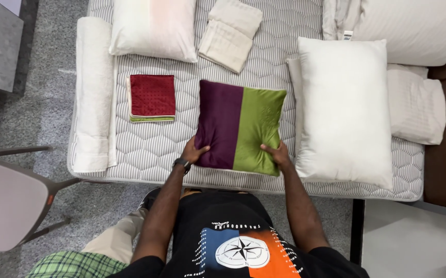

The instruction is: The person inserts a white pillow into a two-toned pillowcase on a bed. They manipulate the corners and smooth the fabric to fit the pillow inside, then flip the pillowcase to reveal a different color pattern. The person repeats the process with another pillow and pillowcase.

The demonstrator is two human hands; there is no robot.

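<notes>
Purple-green cushion (239, 124), flat, slightly tilted

One small white label (347, 35) at the bed's far edge, between two white pillows; nothing else.

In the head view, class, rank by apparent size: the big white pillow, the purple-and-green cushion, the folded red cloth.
1. Big white pillow, clearly largest.
2. Purple-and-green cushion, gripped by the left hand and right hand.
3. Folded red cloth, smallest.
All lie on one mattress, so nearness hardly matters.
</notes>
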